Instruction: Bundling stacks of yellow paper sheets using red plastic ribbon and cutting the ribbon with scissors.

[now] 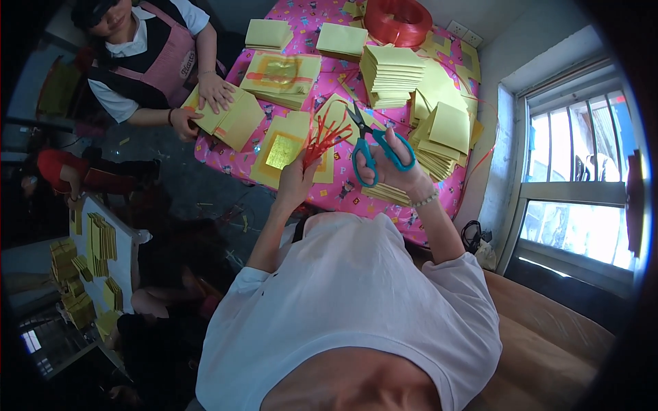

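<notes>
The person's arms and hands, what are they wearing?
Both arms come out of short white T-shirt sleeves and are bare from there down. The right hand has a pale beaded bracelet around its wrist. The left hand wears nothing: no gloves, watch or rings that I can see.

Wearer: white short-sleeved T-shirt (356, 301), plain, no print visible; fabric creased across the shoulders. Sleeves end above the elbows; both forearms bare. Left hand (296, 179): no ring or band visible. Right hand (391, 171): no rings seen. Right wrist carries a bracelet (425, 200) of small pale round beads, single strand, snug. No watch on either wrist.
</notes>
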### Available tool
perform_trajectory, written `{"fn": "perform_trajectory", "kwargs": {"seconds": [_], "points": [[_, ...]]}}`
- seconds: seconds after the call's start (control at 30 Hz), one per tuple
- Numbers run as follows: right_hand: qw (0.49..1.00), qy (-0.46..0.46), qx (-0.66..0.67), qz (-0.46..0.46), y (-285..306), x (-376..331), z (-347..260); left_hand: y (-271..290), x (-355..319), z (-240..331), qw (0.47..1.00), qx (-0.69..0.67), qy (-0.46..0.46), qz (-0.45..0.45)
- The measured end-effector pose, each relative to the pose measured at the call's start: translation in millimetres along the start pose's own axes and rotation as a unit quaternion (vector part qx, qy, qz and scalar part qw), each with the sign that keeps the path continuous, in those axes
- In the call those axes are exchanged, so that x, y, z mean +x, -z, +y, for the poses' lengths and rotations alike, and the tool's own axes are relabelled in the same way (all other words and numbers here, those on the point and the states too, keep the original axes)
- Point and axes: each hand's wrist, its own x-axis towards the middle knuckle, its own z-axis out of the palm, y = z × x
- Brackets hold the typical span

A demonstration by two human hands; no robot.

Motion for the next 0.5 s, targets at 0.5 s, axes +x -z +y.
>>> {"fn": "perform_trajectory", "kwargs": {"seconds": [0.5], "points": [[0.994,0.041,0.007,0.102,4.9,18.8,1.9,1.1,-4.7,8.8,0.996,0.056,0.063,-0.03]]}}
